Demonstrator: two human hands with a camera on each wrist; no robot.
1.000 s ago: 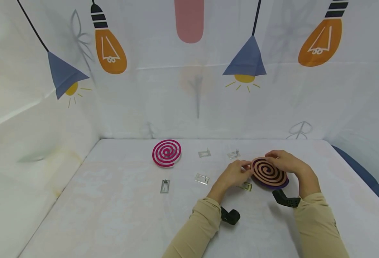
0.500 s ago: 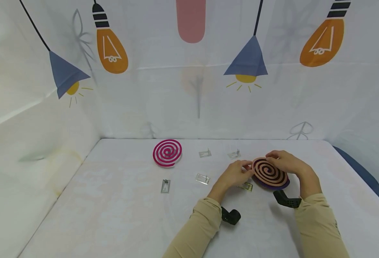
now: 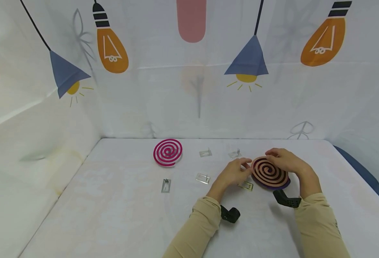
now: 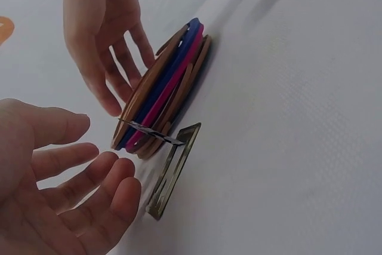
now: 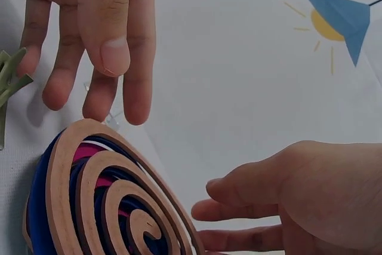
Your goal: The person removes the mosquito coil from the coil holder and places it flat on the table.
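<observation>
A stack of mosquito coils (image 3: pixel 268 172), brown on top with blue, magenta and brown ones below, lies on the right part of the table. At its left edge, my left hand (image 3: pixel 235 173) hovers with loosely bent fingers, apart from the coils in the left wrist view. My right hand (image 3: pixel 284 160) is at the stack's far right edge. Its fingertips reach beside the coils, the thumb standing off; contact is unclear. A gold-toned metal coil stand (image 4: pixel 173 171) with a raised prong sits beside the stack, partly behind my left hand in the head view.
Alone at the back left lies a magenta coil (image 3: pixel 167 153). Several silver stands are spread between it and my hands, among them a front-left stand (image 3: pixel 166 185) and a middle stand (image 3: pixel 203 178). Behind the white table (image 3: pixel 112 208) hangs a printed curtain (image 3: pixel 163 96).
My left fingers have drawn slightly back from the stack's edge, and my right hand has risen a little. The coils and stands stay where they were.
</observation>
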